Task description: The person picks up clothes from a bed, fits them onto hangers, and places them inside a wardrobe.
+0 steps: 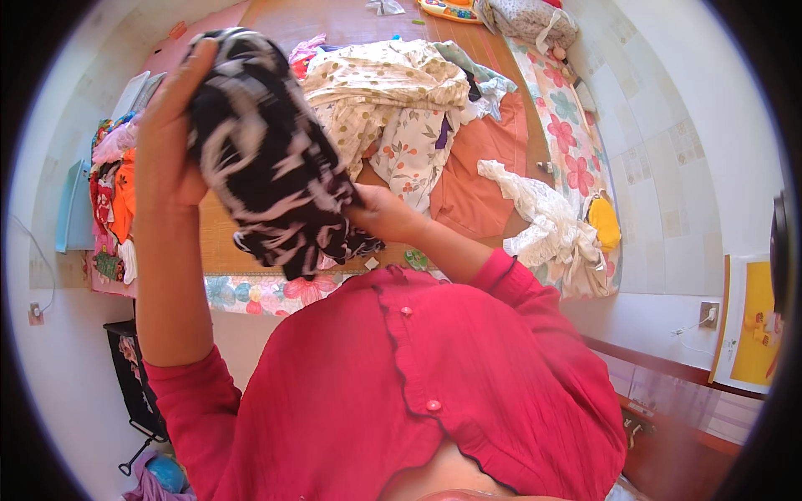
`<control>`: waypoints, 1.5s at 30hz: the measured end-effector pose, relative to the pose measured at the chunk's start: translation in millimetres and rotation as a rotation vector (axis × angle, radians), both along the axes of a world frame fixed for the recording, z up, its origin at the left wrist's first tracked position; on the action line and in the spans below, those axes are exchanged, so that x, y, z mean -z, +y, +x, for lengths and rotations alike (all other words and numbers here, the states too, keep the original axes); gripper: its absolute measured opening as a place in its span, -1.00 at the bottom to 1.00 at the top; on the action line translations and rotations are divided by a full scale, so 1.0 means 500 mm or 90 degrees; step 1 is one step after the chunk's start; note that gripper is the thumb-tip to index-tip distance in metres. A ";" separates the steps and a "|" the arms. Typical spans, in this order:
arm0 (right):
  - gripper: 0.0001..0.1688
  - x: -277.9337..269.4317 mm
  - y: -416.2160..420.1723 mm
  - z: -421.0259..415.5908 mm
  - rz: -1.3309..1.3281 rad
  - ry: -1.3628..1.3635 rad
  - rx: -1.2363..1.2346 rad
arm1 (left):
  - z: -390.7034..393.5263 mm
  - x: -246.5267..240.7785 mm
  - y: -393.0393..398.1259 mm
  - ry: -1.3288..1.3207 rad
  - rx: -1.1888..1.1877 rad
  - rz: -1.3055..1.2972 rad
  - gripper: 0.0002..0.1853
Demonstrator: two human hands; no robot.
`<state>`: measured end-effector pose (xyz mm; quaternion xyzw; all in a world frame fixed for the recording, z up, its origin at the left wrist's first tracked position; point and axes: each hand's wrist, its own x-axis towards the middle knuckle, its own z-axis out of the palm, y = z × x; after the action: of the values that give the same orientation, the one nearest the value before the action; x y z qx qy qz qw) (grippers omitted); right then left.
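Observation:
A black garment patterned in white and pale pink [269,144] is held up in front of me, above the bed mat. My left hand [172,131] grips its upper left side, thumb along the top edge. My right hand [385,213] pinches the lower right part of the cloth. The bundle looks folded or bunched, and motion blurs it; most of the fingers of both hands are hidden. Beyond it lies a heap of clothes with a cream polka-dot garment [388,75], a white floral-print cloth [410,150] and a rust-orange garment [482,169].
A white lace garment [539,206] lies at the right, near a yellow item [604,224]. Colourful clothes [116,194] are piled at the bed's left edge beside a light-blue bin [74,206]. A toy [454,9] and a rolled grey bedding bundle [529,22] sit at the far end.

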<state>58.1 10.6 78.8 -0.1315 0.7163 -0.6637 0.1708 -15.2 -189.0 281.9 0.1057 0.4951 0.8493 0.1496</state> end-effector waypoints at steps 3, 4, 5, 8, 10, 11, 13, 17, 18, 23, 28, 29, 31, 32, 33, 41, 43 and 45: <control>-0.68 -0.025 0.042 0.027 -0.267 -0.191 0.112 | -0.018 0.057 0.027 0.021 0.047 0.093 -0.79; -0.71 -0.029 0.063 0.038 -0.326 -0.279 0.152 | -0.036 0.109 0.021 0.018 0.040 0.106 -0.76; -0.71 -0.036 0.091 0.050 -0.382 -0.369 0.192 | -0.054 0.166 0.012 0.015 0.032 0.119 -0.71; -0.71 0.101 0.208 0.048 -0.384 -0.350 0.352 | -0.084 0.302 -0.015 -0.088 0.020 0.014 -0.63; -0.68 0.287 0.339 0.094 0.235 -0.260 0.395 | -0.111 0.432 -0.092 -0.164 -0.052 -0.041 -0.63; -0.66 0.383 0.404 0.145 0.435 -0.180 0.413 | -0.119 0.508 -0.138 -0.203 -0.088 -0.038 -0.65; -0.64 0.362 0.394 0.210 0.236 -0.376 0.454 | -0.106 0.707 -0.265 -0.309 -0.184 -0.033 -0.69; -0.66 0.341 0.338 0.321 0.018 -0.457 0.508 | -0.043 0.947 -0.373 -0.444 -0.311 -0.147 -0.77; -0.66 0.345 0.324 0.337 0.033 -0.497 0.494 | -0.039 0.989 -0.377 -0.437 -0.291 -0.207 -0.74; -0.67 0.342 0.225 0.344 0.084 -0.613 0.464 | -0.086 1.096 -0.359 -0.222 -0.184 -0.564 -0.59; -0.62 0.277 0.139 0.305 0.139 -0.570 0.447 | -0.181 1.173 -0.337 -0.051 -0.158 -0.816 -0.47; -0.62 0.270 0.128 0.296 0.143 -0.574 0.448 | -0.199 1.182 -0.338 -0.052 -0.161 -0.836 -0.46; -0.61 0.249 0.096 0.288 0.155 -0.593 0.454 | -0.209 1.190 -0.318 -0.086 -0.127 -0.863 -0.45; -0.61 0.249 0.092 0.297 0.163 -0.591 0.444 | -0.218 1.181 -0.315 -0.116 -0.097 -0.870 -0.44; -0.62 0.245 0.087 0.294 0.168 -0.591 0.439 | -0.224 1.181 -0.319 -0.147 -0.074 -0.882 -0.44; -0.60 0.227 0.065 0.209 0.220 -0.572 0.373 | -0.218 1.108 -0.353 0.013 -0.301 -0.658 -0.76; -0.60 0.221 0.049 0.165 0.213 -0.523 0.342 | -0.201 0.992 -0.364 -0.174 -0.321 -0.523 -0.77; -0.60 0.202 0.034 0.104 0.218 -0.444 0.264 | -0.169 0.899 -0.375 -0.136 -0.339 -0.391 -0.79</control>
<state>110.2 27.6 -22.1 0.2770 0.7265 -0.5606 0.2849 -99.6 -376.5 -167.8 -0.1641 0.7168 0.6777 0.0002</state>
